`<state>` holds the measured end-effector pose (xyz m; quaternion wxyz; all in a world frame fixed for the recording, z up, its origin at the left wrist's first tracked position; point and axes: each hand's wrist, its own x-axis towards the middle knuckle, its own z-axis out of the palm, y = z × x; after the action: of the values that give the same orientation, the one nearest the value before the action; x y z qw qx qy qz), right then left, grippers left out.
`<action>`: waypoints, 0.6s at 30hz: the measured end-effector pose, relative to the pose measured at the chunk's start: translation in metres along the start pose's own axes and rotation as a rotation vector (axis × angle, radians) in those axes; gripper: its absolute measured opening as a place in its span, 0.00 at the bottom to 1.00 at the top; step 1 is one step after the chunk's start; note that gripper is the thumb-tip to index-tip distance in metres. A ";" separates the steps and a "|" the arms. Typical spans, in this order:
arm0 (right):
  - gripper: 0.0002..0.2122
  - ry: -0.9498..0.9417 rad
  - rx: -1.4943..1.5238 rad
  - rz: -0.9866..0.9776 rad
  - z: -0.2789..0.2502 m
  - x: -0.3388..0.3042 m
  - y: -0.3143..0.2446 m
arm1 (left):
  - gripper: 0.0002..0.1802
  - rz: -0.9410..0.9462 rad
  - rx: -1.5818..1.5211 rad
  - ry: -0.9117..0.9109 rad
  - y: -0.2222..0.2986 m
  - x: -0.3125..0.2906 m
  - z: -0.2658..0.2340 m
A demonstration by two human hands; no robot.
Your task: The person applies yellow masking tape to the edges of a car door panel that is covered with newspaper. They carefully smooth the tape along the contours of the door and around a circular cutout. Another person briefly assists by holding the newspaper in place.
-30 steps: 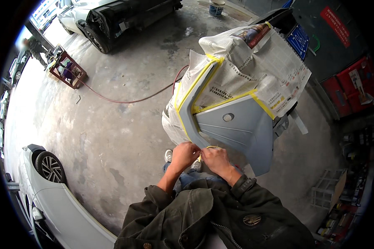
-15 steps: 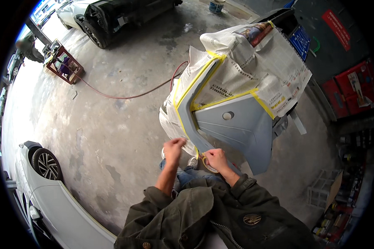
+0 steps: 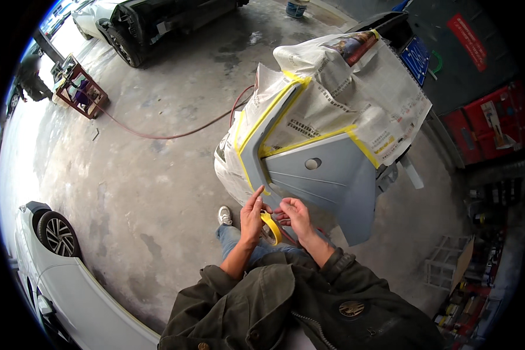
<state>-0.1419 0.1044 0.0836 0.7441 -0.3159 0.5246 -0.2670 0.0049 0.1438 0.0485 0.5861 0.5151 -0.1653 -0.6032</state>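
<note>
My left hand (image 3: 252, 221) holds a roll of yellow masking tape (image 3: 276, 230) against its thumb side, fingers pointing up and away. A short yellow strip shows by its fingertips. Just to the right, my right hand (image 3: 297, 217) has bent fingers spread a little apart, close to the roll; I see nothing in them. Beyond both hands stands a grey car body panel (image 3: 326, 175) with a round hole and a narrow curved arm on its left. Sheets of newspaper (image 3: 332, 99) cover its far part, edged with yellow tape. My hands hide the near end of the arm.
A white car (image 3: 81, 297) stands at the lower left, another car (image 3: 119, 29) at the far left. A red hose (image 3: 163, 137) crosses the floor from a red cart (image 3: 83, 90), with a person (image 3: 32, 79) beside it. Shelves and a crate (image 3: 446, 262) are at the right.
The tape roll has gone from under my right hand to my left hand. My hands have come closer together, and the right fingers have loosened. The view has shifted slightly.
</note>
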 end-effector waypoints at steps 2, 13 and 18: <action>0.24 0.073 -0.005 0.080 0.004 0.000 -0.014 | 0.22 0.015 0.042 -0.031 0.002 -0.003 0.000; 0.08 0.127 0.128 -0.072 -0.008 0.023 0.007 | 0.27 -0.012 0.132 -0.098 0.005 -0.002 0.004; 0.07 0.141 -0.170 -0.404 -0.004 0.026 0.008 | 0.35 -0.050 0.363 -0.053 0.017 -0.007 0.016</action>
<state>-0.1371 0.0899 0.0608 0.6076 -0.4566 0.5221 -0.3869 -0.0001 0.1391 0.0719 0.4639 0.6003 -0.2739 -0.5912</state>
